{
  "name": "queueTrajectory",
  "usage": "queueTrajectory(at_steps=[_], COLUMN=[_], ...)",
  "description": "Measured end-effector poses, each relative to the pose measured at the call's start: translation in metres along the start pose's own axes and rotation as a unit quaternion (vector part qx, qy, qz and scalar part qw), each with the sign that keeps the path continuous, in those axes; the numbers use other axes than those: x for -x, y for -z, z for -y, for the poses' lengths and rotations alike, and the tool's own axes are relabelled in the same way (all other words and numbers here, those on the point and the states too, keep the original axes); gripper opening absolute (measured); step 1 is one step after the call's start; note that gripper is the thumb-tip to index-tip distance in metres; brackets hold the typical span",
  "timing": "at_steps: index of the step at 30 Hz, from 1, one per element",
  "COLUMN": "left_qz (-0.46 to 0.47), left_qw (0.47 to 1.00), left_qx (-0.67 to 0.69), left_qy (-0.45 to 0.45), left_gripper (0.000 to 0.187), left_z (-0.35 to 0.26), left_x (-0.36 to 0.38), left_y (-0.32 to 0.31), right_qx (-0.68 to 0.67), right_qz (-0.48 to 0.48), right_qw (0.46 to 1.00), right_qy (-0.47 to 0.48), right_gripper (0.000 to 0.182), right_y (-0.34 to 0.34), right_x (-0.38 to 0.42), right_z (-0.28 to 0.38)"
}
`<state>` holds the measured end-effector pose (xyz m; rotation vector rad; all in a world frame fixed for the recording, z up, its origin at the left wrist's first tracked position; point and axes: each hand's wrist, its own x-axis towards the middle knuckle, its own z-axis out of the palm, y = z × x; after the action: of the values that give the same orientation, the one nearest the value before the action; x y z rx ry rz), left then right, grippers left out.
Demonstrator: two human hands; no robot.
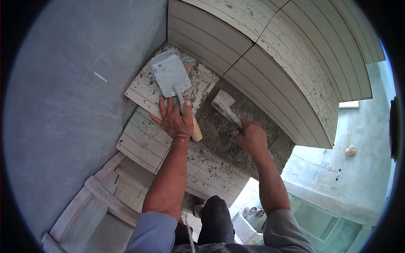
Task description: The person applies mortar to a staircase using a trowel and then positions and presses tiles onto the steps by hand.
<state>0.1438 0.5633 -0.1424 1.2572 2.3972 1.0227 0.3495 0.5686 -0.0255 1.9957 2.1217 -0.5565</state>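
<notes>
My left hand (175,122) lies with fingers spread on a grooved, beige stair tile (141,93) flecked with mortar. Beside its thumb is the wooden handle of a trowel (171,72), whose flat, mortar-coated blade rests further up on the same tile. My right hand (253,138) is closed round the handle of a mallet (223,101) with a pale, blocky head. That head is over a bed of dark, wet mortar (223,139), right of the tile. A reddish fragment (190,66) shows at the blade's edge.
Tiled steps (291,84) rise ahead and to the right. A grey wall (76,92) borders the left side. Below me are a lower tiled step (202,177), wooden boards (112,198) and, further down, a floor with several small items (255,212).
</notes>
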Motion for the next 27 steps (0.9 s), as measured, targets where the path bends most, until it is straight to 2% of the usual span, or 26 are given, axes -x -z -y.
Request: queueTrajectory(at_steps=[3,5,8,14,20,22,26,27], left_qz=[-0.009,-0.017,-0.006,-0.009,-0.025,0.052,0.04,0.013], left_qw=[1.0,1.0,1.0,1.0,1.0,0.998,0.998,1.0], left_qx=[-0.007,-0.005,0.001,-0.004,0.001,-0.035,-0.045,-0.028], left_qy=[-0.013,-0.019,-0.011,-0.01,-0.016,0.009,0.005,-0.006], left_gripper=[0.054,0.054,0.054,0.052,0.051,0.058,0.057,0.054], left_z=[0.005,0.002,0.0,0.001,0.001,-0.002,0.005,0.005], left_x=[0.004,0.002,-0.004,0.002,0.0,0.001,0.003,0.004], left_y=[-0.001,-0.001,0.001,0.002,-0.002,0.007,0.001,0.0], right_qx=[0.023,0.006,0.007,0.029,0.04,0.039,0.041,0.041], right_qz=[0.034,-0.013,-0.028,0.017,0.007,0.01,0.033,0.035], right_qw=[0.999,1.0,0.999,0.999,0.999,0.999,0.999,0.999], right_qy=[-0.023,0.004,0.015,0.0,0.029,0.021,0.005,0.005], right_gripper=[0.035,0.034,0.032,0.03,0.034,0.034,0.032,0.032], right_y=[0.005,0.006,0.0,0.01,-0.002,0.001,0.016,0.013], right_x=[0.016,0.0,-0.034,0.011,-0.028,-0.016,0.016,0.014], right_z=[0.004,0.009,0.005,0.0,-0.001,-0.003,0.002,0.003])
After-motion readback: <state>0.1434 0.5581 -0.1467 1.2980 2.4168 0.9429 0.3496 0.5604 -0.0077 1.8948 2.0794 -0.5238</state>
